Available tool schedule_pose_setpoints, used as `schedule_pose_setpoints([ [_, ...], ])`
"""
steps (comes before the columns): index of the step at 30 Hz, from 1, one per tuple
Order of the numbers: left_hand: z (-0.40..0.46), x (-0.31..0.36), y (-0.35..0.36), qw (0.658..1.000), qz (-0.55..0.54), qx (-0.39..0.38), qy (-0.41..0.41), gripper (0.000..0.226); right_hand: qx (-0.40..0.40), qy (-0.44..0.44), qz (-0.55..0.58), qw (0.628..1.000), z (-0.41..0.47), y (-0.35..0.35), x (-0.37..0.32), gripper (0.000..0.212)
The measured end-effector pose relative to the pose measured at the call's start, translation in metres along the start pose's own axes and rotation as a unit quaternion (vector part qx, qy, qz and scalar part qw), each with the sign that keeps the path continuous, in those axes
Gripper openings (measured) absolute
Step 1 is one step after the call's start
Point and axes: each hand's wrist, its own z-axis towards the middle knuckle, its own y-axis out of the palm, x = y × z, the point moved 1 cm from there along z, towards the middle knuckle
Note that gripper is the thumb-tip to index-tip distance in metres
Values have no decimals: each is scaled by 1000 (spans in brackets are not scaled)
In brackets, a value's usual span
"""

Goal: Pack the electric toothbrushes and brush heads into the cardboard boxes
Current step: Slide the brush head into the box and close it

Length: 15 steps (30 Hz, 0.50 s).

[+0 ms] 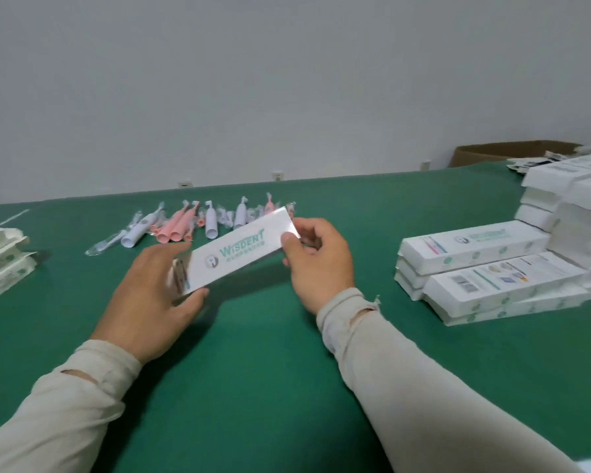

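Head view showed a white box (239, 254) held in mid-frame, just above the green table (270, 387), tilted so its far end rose toward the upper right. It looked light, thin-walled and easy to crush (glossy too, so probably slippery), best taken by its ends or long edges, not across the printed face. The left hand (154, 298) cupped the near end, fingers behind and thumb curled under the lower corner. The right hand (316, 264) pinched the far end between thumb and curled fingers. Both forearms, in beige sleeves, reached in from the bottom of the frame. Whether the box was filled could not be told. Behind it, at upper centre, lay the toothbrushes (185, 225), pink and white, some in clear wrap. Stacked boxes (485, 268) sat at right; more boxes (0, 261) at the left edge.
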Motion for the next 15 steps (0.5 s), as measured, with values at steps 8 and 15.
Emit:
schedule_pose_setpoints([
  [8,-3,18,-2,971,-238,0,-30,40,68,90,-43,993,-15,-39,-5,15],
  [15,14,147,-26,971,-204,-64,106,42,-96,-115,-459,876,-61,-48,-19,16],
])
